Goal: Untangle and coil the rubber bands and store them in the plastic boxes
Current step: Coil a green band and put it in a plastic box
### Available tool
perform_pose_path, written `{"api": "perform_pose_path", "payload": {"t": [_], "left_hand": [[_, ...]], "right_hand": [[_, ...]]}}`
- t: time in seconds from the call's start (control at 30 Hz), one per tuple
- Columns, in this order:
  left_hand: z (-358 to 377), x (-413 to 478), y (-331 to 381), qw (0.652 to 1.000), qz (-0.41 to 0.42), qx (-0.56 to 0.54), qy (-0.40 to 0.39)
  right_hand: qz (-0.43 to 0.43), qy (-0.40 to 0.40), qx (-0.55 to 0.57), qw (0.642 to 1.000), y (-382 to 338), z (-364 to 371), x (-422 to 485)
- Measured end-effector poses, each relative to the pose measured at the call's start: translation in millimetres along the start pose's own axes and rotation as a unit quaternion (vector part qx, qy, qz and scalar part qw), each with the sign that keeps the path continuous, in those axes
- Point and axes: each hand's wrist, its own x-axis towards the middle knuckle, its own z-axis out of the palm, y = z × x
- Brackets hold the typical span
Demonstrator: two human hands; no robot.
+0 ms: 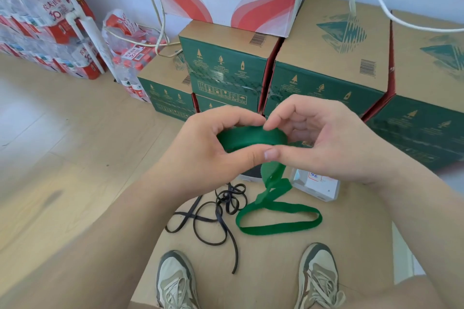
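Both hands are clamped on the green band [251,137], holding it in the air above the plastic box [316,186]. The left hand [200,148] curls round the wound part, fingers over the top and thumb underneath. The right hand [326,138] pinches the same coil between forefinger and thumb, and the two hands' fingertips meet on it. The band's loose end hangs down just left of the plastic box, then lies in a long flat loop on the cardboard sheet [351,246] in front of the box. The black band [221,218] lies tangled on the same sheet, left of the plastic box and apart from it. Two shoes [175,281] stand on the sheet nearer the person than the box.
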Motion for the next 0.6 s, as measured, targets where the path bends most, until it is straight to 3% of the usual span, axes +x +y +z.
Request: {"api": "perform_pose_path", "payload": {"t": [0.27,0.43,0.6], "left_hand": [[-5.0,0.5,-0.7,0.996,0.011,-0.08,0.048],[0.4,0.8,2.3,0.991,0.068,-0.055,0.104],[5.7,0.3,1.5,0.992,0.094,-0.013,0.078]], "right_hand": [[0.028,0.023,-0.005,0.999,8.3,-14.1,0.7],[0.011,0.013,-0.01,1.0,1.9,5.1,1.6],[-0.035,0.039,0.009,0.999,-0.3,14.1,2.3]]}}
